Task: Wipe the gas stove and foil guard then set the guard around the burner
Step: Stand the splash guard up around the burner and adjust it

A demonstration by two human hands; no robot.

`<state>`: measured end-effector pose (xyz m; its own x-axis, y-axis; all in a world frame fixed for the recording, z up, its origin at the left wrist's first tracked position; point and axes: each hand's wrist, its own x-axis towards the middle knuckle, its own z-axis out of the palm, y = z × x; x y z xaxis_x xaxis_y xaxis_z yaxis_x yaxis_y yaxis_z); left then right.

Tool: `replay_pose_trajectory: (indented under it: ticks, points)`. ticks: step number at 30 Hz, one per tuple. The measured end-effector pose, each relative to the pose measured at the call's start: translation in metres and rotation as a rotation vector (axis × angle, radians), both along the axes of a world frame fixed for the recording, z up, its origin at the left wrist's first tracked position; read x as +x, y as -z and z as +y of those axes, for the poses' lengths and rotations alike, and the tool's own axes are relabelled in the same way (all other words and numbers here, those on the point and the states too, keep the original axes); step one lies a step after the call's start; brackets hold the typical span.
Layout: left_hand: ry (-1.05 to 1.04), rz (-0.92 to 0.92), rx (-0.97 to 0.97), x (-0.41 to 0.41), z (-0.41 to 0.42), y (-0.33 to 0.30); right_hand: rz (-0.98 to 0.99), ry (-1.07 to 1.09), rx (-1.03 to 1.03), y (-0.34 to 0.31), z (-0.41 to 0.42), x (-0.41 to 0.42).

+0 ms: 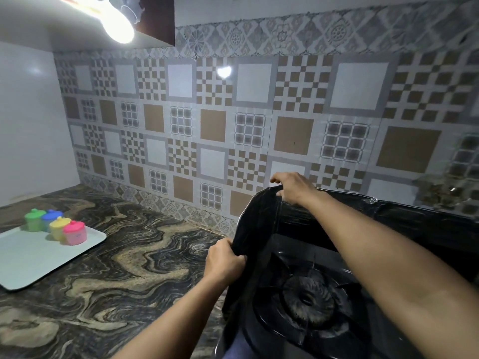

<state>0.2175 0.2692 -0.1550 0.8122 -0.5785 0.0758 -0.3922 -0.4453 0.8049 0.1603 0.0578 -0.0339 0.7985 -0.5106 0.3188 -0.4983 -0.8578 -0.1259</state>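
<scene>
At the stove's left side, both hands grip the foil guard [261, 229] (dark, upright): left hand [224, 260] near, right hand [293, 187] far.

You have no readable text, label, brand, number or sign anywhere in this view. The pink jar [74, 233] on the tray [39, 257] carries a faint mark on its side, too small and blurred for you to read.
</scene>
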Motion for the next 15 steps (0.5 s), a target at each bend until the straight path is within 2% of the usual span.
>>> replay_pose_trajectory:
  ticks: [6,12,15]
  points:
    - [0.087,-0.061,-0.026,-0.008,0.002,0.009,0.158,-0.166,-0.054,0.015,0.042,0.016]
    - [0.197,-0.081,-0.061,-0.018,-0.004,0.014,0.010,-0.098,-0.093,0.010,0.041,0.004]
    - [0.145,-0.062,-0.068,-0.020,-0.005,0.012,-0.010,-0.129,-0.081,0.011,0.040,-0.006]
